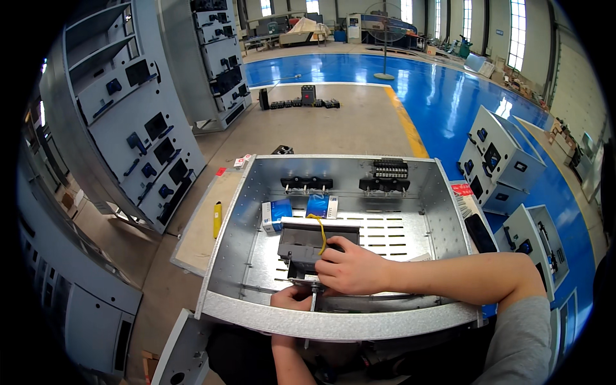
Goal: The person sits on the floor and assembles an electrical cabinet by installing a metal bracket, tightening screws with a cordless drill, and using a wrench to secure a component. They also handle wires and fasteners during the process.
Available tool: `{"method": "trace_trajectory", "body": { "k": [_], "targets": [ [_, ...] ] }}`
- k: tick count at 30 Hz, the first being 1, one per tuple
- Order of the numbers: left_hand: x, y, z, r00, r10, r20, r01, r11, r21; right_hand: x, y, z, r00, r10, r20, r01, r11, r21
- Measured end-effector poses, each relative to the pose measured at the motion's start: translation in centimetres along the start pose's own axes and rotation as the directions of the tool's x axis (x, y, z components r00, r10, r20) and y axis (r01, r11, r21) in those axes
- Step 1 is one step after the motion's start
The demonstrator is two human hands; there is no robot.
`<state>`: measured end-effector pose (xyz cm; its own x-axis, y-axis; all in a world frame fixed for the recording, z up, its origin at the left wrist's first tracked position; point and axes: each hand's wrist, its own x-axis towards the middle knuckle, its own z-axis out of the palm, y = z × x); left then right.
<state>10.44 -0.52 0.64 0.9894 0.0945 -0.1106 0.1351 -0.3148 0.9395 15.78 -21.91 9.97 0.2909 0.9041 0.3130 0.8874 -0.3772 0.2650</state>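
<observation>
Two hands on dark breaker inside metal enclosure.

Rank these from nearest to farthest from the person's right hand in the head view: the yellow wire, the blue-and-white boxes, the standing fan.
1. Yellow wire: at the right hand, just above its fingers.
2. Blue-and-white boxes: farther back inside the metal enclosure, up-left.
3. Standing fan: far off on the blue floor.
</observation>
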Motion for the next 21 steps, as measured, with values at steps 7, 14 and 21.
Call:
{"method": "trace_trajectory", "body": {
  "k": [7,14,21],
  "targets": [
    [0.3,-1.5,0.2,0.997,0.075,0.006,-0.074,0.997,-0.037,0.1,0.0,0.0,1.000,0.002,-0.026,-0.002,1.000,-0.004],
    [0.5,-2.2,-0.2,0.991,0.121,0.055,-0.115,0.989,-0.094,0.1,0.0,-0.1,1.000,-0.003,0.011,0.003,1.000,0.007],
    [0.1,-0.7,0.2,0.999,0.040,-0.022,-0.040,0.999,-0.002,0.1,-0.2,-0.3,1.000,-0.008,0.004,0.008,1.000,-0.013]
  ]
}}
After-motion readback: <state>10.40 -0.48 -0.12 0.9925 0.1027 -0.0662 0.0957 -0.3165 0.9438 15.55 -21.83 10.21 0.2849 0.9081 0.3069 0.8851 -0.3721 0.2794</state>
